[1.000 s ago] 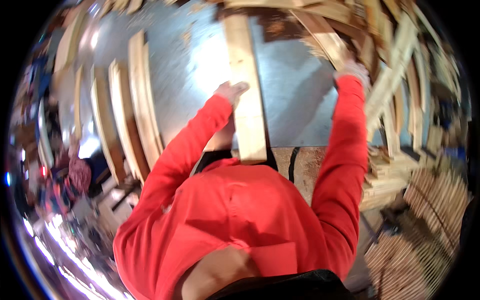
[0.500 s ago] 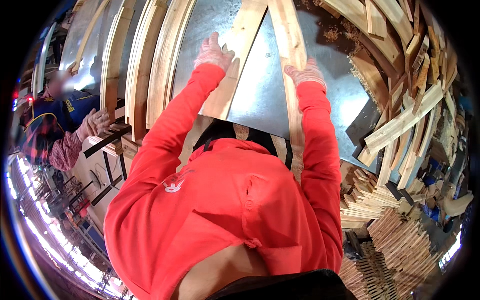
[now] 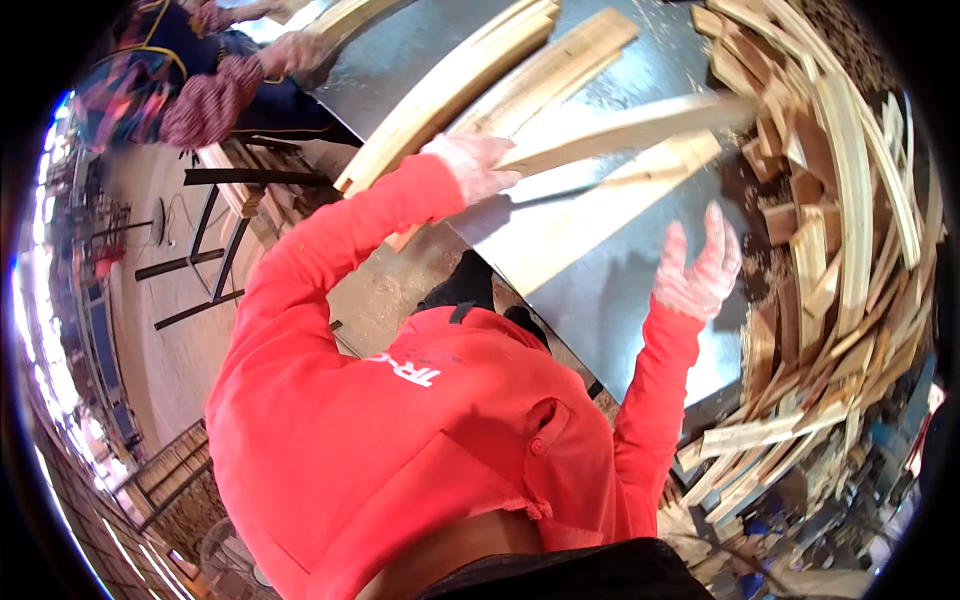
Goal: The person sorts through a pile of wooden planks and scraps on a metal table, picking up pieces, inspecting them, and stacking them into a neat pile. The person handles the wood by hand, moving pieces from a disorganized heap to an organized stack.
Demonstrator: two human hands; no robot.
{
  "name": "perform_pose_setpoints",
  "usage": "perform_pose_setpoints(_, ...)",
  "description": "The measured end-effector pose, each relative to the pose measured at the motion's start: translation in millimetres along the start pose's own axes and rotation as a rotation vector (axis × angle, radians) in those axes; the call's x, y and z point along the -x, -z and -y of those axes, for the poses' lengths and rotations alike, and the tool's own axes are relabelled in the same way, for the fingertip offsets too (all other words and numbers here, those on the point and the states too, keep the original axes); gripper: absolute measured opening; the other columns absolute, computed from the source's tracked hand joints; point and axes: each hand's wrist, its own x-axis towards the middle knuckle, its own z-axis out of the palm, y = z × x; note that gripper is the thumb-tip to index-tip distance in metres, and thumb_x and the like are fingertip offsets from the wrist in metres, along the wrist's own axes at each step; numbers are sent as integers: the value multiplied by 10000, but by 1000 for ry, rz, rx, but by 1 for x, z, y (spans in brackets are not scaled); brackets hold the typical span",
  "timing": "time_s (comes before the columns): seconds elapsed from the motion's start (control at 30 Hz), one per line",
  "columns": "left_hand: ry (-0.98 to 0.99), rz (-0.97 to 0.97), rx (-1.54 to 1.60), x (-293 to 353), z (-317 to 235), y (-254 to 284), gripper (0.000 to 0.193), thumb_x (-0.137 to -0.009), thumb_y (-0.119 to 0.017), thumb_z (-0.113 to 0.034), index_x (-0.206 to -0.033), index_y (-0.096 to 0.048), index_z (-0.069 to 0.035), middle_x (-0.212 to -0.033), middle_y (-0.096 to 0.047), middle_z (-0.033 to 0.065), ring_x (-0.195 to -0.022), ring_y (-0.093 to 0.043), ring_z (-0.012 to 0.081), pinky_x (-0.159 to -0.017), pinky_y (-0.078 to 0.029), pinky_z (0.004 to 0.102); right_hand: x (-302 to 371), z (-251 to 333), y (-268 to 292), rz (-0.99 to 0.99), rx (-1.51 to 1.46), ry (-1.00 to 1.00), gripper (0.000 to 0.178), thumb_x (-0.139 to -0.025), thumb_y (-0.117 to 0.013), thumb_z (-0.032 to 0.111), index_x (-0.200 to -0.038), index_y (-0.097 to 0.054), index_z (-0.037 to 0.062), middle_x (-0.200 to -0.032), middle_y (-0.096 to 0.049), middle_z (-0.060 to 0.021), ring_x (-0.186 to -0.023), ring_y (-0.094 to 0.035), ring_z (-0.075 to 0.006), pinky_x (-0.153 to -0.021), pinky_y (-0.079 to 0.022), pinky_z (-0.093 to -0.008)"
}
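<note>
My left hand (image 3: 475, 168), in a thin pale glove, is closed on the near end of a wooden board (image 3: 625, 132). This board is tilted above the metal table, its far end pointing right and blurred by motion. Below it a flat board (image 3: 615, 212) lies on the tabletop. My right hand (image 3: 698, 268), gloved likewise, hovers over the table's right part with fingers spread and nothing in it. Just beyond my left hand lie another board (image 3: 550, 78) and a stack of curved boards (image 3: 455, 90).
The shiny metal table (image 3: 600, 320) carries sawdust and a heap of wood offcuts (image 3: 800, 250) along its right side. At the upper left a co-worker's gloved hand (image 3: 295, 52) is near a curved board. A black metal stand (image 3: 215, 240) is on the floor at left.
The view has turned, so table and boards appear rotated. My left hand has taken hold of a board and raised it. My right hand has come off the board it was touching.
</note>
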Motion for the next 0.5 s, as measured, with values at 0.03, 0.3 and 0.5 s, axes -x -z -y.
perform_pose_setpoints(0.03,131,-14,57,2,20,7,517,-842,-582,-449,-1225,-595,-102,-1026,-663,199,-980,-626,350,-879,-482,416,14,-1,-9,40,22,-117,533,-747,-755,220,-1237,-589,93,-1165,-598,-153,-1058,-563,-346,-943,-460,-447)
perform_pose_setpoints(0.3,455,-198,-113,-57,218,73,447,-847,-614,-419,-1195,-601,-138,-1034,-667,169,-966,-628,351,-829,-484,402,73,65,-104,783,142,-768,1122,-727,-619,692,-1515,-76,104,-1539,-113,-256,-1411,-188,-404,-1153,-187,-449)
perform_pose_setpoints(0.5,589,46,-125,-95,318,26,562,-820,-572,-480,-1273,-551,-149,-1258,-576,185,-1167,-542,364,-979,-435,414,58,93,-140,956,357,-917,1151,-731,-609,673,-1517,-14,77,-1553,-2,-262,-1449,-37,-379,-1179,-81,-412)
